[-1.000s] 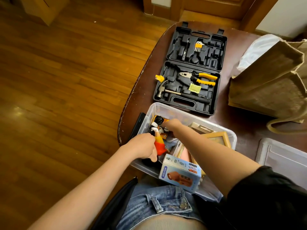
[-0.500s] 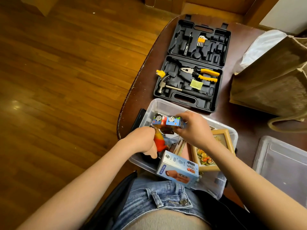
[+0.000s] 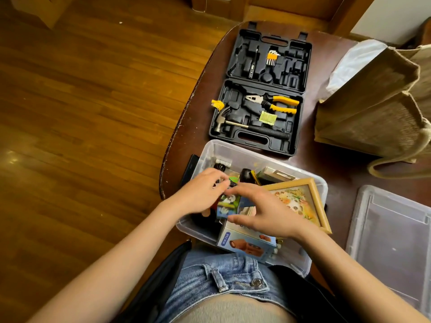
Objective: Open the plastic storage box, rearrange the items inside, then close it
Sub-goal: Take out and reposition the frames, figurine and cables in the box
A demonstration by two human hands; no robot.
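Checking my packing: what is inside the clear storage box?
Visible in the clear storage box: framed picture, mini fan box, small cartoon box. Both hands hide the middle.

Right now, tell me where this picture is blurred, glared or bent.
Head view: both hands, left and right, are smeared by motion over the box, and the small carton under them is soft; a bright glare patch sits on the floor at the left; the wide lens bows the table edge; the tool case is sharp.
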